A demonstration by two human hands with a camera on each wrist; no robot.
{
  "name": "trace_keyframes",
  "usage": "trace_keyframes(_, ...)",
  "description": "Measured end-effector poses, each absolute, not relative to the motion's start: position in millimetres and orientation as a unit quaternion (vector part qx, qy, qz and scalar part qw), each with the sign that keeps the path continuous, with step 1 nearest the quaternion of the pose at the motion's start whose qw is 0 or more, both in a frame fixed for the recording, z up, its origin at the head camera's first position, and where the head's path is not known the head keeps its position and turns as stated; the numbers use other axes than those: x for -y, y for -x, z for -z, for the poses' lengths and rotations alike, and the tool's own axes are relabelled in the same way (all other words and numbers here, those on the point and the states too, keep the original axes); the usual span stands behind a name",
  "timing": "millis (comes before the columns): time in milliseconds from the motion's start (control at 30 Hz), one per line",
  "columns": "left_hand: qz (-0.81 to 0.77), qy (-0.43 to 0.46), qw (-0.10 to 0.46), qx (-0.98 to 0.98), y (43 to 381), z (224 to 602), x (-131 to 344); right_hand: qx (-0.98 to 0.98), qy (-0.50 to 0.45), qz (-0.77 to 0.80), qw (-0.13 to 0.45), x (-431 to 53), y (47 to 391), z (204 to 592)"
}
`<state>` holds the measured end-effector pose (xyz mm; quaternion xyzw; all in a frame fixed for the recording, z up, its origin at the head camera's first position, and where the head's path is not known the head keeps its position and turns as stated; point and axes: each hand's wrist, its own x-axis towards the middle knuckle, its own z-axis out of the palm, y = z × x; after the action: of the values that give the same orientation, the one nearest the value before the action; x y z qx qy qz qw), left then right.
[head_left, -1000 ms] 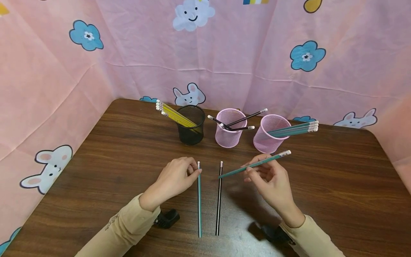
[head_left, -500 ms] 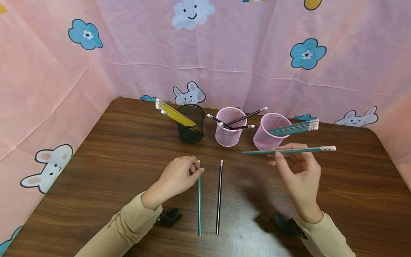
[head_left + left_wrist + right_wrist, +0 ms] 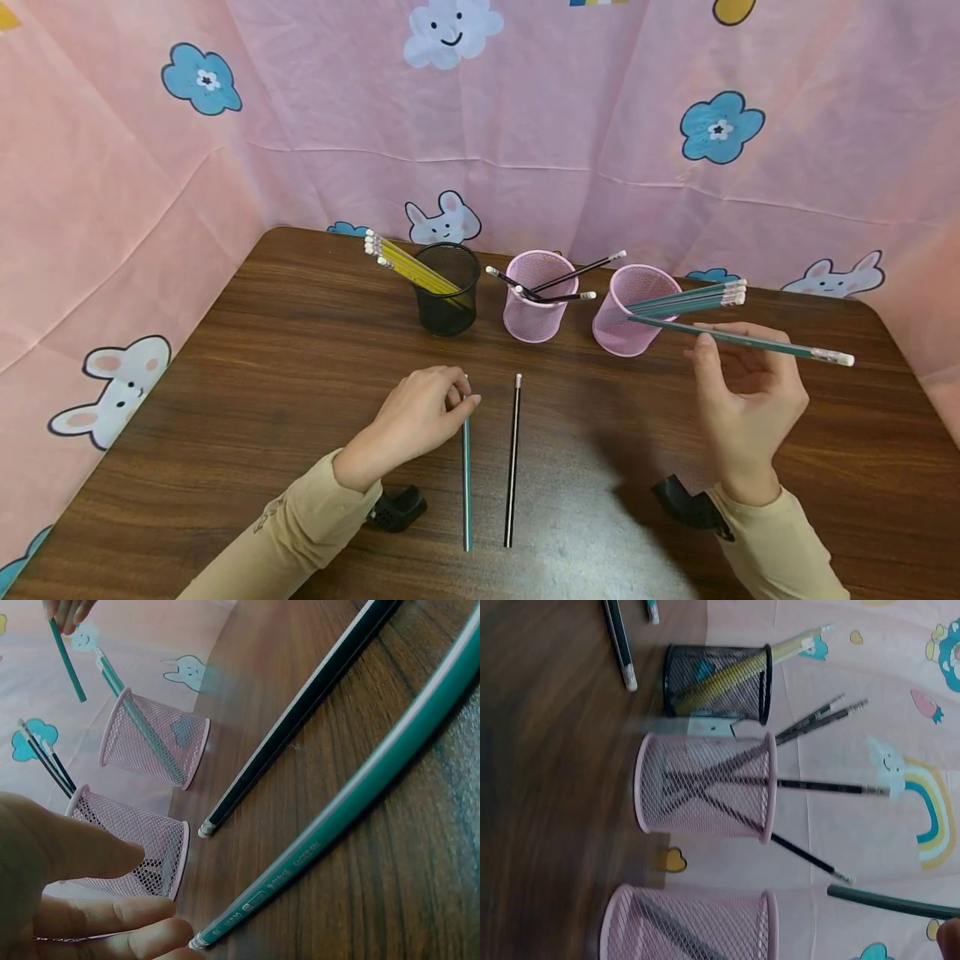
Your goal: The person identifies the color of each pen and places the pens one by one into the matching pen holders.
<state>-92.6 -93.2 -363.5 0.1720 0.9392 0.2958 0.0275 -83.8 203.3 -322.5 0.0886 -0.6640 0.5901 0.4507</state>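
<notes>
My right hand pinches a green pencil between thumb and fingers, its white eraser pointing right. The pencil's far tip overlaps the rim of the right pink mesh cup, which holds several green pencils. In the right wrist view, the held pencil shows beside the cups. My left hand rests by the eraser end of another green pencil lying on the table. The left wrist view shows its thumb apart from the fingers, with fingertips right at the eraser. A black pencil lies alongside.
The middle pink mesh cup holds several black pencils. To its left, a black mesh cup has several yellow pencils. A patterned pink cloth hangs behind the brown wooden table.
My right hand has moved right and away from me with the green pencil, from near the black pencil to the right pink cup. The pencil's eraser end swung down and right. My left hand barely moved.
</notes>
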Motion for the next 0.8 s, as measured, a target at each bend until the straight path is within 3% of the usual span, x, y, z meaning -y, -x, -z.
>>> trace_keyframes(333,-0.296,-0.171,0.022,-0.94,93,363,92,0.694,-0.041,-0.549,0.465,-215,91,324)
trace_keyframes(800,-0.294,-0.169,0.013,-0.941,91,363,95,0.797,0.042,-0.461,0.388,-224,109,339)
